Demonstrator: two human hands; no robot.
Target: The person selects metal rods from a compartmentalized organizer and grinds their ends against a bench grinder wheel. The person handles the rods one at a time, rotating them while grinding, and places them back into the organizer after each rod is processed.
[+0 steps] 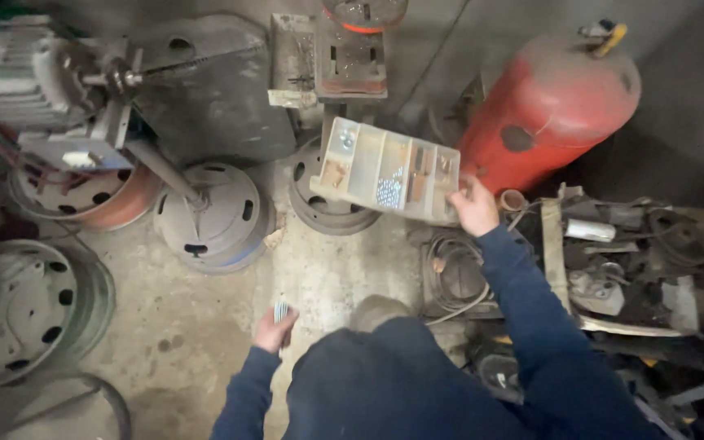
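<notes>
Above the concrete floor [205, 326], out at arm's length: the right hand [474, 205] holds a clear plastic compartment organiser tray [385, 169] by its right end, fingers clamped on that edge, thumb on top. The tray hangs in mid-air, resting on nothing, over a dark wheel rim [327, 208] and just left of the red gas cylinder [552, 106].

Long axis of the tray runs left to right across the view, left end slightly higher and farther off. The open face tips toward the camera, so the compartments show: small metallic bits in the middle one, brownish pieces to either side; what exactly they are cannot be told.

Judgement: held by one end only, the tray is lever-loaded and already tilted. Best handled by levelling it and keeping the grip firm, or the loose pieces may slide over the dividers or spill.

Left hand [275, 326], low near the knee: fingers closed round a small bundle of thin, pale, rod-like pieces [281, 310], ends pointing up.

Round about: more wheel rims [18, 305] on the floor at left, coiled cable [454, 277] and scrap at right.
</notes>
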